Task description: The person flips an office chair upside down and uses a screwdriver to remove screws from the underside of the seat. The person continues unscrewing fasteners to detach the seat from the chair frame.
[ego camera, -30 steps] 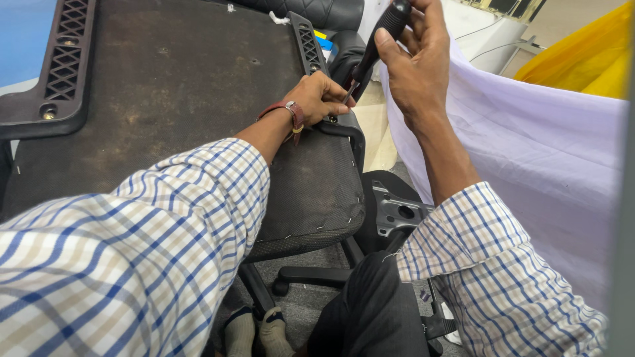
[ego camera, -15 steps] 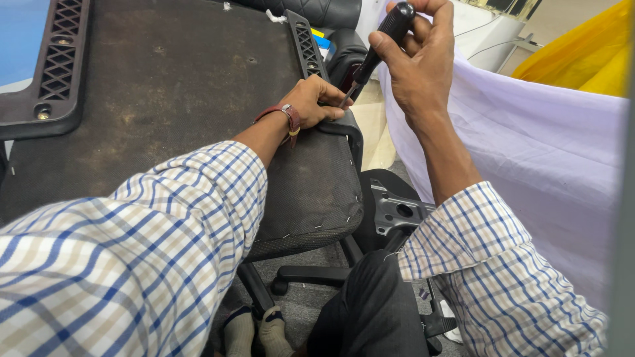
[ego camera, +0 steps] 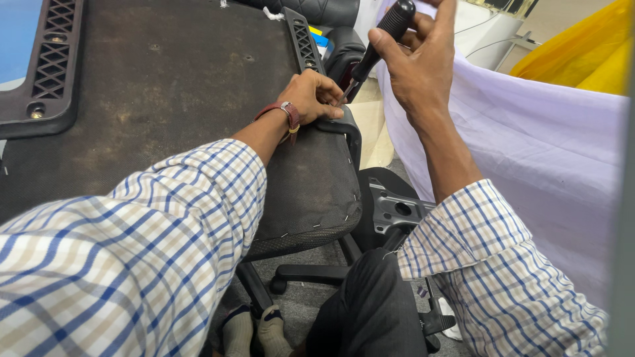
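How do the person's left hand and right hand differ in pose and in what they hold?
The left hand lies low on the edge of the upturned chair seat; the right hand is raised, gripping a black-handled screwdriver. The left wrist wears a red band; the right is bare. Both sleeves are checked.

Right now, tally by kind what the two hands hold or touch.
Black-handled screwdriver, in right hand: 1
Black plastic armrest bracket, under left hand: 1
Dark fabric upturned chair seat: 1
Total: 3
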